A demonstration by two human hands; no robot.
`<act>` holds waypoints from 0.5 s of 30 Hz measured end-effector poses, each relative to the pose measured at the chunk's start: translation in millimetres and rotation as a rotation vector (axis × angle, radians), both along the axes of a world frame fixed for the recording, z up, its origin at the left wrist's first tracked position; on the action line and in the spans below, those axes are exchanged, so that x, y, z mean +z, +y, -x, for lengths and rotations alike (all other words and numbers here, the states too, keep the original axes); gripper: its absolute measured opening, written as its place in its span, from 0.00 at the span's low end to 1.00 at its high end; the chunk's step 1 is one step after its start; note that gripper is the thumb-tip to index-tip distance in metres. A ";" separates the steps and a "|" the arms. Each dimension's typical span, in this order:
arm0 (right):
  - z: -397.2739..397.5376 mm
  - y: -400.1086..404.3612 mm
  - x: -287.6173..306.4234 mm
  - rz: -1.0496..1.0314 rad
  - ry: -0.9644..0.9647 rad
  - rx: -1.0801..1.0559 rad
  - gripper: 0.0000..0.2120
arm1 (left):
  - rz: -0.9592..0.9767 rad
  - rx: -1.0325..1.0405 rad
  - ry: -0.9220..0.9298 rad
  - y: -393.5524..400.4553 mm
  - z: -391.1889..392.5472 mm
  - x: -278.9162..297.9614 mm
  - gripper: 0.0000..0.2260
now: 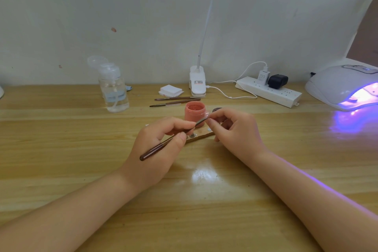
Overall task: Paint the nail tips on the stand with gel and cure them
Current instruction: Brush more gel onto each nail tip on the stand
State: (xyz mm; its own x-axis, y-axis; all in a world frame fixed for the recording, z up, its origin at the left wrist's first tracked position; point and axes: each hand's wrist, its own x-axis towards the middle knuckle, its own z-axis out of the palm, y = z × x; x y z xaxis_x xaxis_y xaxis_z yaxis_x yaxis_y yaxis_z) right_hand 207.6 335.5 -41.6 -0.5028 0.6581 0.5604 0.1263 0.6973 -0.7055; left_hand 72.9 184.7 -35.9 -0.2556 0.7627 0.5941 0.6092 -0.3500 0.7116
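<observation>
While the left hand [163, 141] grips the brush [173, 139] and the right hand [235, 129] pinches a nail tip [209, 119] mid-frame, short, light strokes would likely coat evenly.

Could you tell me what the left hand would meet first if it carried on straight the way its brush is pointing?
Most likely the right hand: the left hand aims its brush up and right, its tip already at the right fingers. The pink gel jar sits just behind, though depth is unclear.

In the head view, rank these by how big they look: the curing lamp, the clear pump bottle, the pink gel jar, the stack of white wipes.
Largest to smallest as they look:
1. curing lamp, partly cut off at the frame edge
2. clear pump bottle
3. pink gel jar and stack of white wipes: too close to rank; the jar sits nearer the camera.
</observation>
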 end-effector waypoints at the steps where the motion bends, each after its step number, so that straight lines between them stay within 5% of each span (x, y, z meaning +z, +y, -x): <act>1: 0.2 -0.3 0.2 0.003 -0.003 0.001 0.13 | -0.016 -0.007 -0.035 -0.7 0.1 -0.6 0.09; 7: -0.1 1.6 -0.9 0.052 0.010 0.002 0.01 | -0.125 0.027 -0.118 1.5 -2.7 -0.1 0.09; 15: 0.3 -0.7 0.5 0.071 0.017 -0.012 0.07 | -0.048 0.028 0.124 4.4 0.6 -2.0 0.07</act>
